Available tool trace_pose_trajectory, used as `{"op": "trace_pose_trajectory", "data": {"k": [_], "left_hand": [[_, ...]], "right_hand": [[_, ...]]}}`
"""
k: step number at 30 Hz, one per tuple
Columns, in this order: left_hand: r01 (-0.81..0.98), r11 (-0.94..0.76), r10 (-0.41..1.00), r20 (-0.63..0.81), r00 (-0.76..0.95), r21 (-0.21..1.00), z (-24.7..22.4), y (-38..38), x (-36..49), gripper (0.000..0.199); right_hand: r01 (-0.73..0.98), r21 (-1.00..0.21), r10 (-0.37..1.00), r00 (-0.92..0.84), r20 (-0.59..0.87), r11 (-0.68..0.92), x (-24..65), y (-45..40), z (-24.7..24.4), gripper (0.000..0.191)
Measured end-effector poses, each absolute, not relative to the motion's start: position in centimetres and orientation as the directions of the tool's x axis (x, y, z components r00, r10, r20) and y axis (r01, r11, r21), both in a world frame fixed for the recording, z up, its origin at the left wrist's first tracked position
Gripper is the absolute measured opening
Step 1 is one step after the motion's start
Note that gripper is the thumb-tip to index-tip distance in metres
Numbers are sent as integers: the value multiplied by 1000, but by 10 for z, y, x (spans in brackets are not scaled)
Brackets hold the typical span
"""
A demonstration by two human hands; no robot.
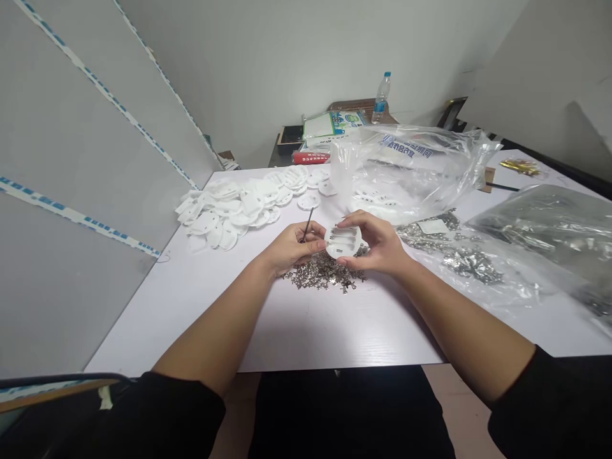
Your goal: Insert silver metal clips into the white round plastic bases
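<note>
In the middle of the table, my right hand (pixel 380 245) grips a round white plastic battery case (pixel 343 242) by its edge, thumb below and fingers above. Slot-like compartments face up in it. My left hand (pixel 299 245) is closed around a thin dark rod-like tool (pixel 308 222) that points upward, its lower end hidden in the fingers. The left thumb and fingertips also meet the left edge of the case. Beneath both hands lies a loose pile of small shiny metal pieces (pixel 322 273), likely contact clips or springs, too small to make out singly.
A heap of white round cases (pixel 239 204) spreads at the back left. Clear plastic bags (pixel 415 172) stand behind, and bags of metal parts (pixel 471 261) lie to the right. Farther back are a water bottle (pixel 381 99) and a red packet (pixel 310 158). A grey partition (pixel 86 146) borders the left.
</note>
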State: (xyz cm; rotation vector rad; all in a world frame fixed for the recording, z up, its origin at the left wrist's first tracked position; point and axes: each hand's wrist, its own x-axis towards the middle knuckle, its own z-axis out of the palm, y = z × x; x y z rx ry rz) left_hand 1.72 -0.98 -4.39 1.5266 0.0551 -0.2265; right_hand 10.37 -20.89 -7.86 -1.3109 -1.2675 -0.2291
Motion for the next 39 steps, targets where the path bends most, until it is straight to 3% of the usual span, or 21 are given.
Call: {"op": "trace_pose_trajectory", "data": {"k": [11,24,27,31,34,37,39], "left_hand": [[169,180,-219,-128,967,969,-55,-14,19,46],[141,89,-190,-122,974,986,-55,-21,15,41],[115,-25,-160,-117,980,993,-49,-21,14,33],[11,-312,-189,-74,979,950,-27,-21,9,31],[-118,-567,-211,-5,978,815,-9,-25,-4,39],[-147,-722,-222,-25,975,676,-7,-33,-27,32],[-277,-782,-322,18,946,559,-18,-39,-44,33]], "right_hand": [[766,-521,421,360,833,377,93,-204,-77,48],[873,-376,408,235,882,310,92,-206,-69,49],[909,-352,464,219,858,223,92,-212,-60,47],[928,-359,579,240,780,98,88,-233,-47,47],[910,-412,660,285,695,41,76,-255,-54,49],[856,-517,761,332,557,5,58,-276,-72,48],[830,-557,798,352,489,-24,47,-286,-84,48]]}}
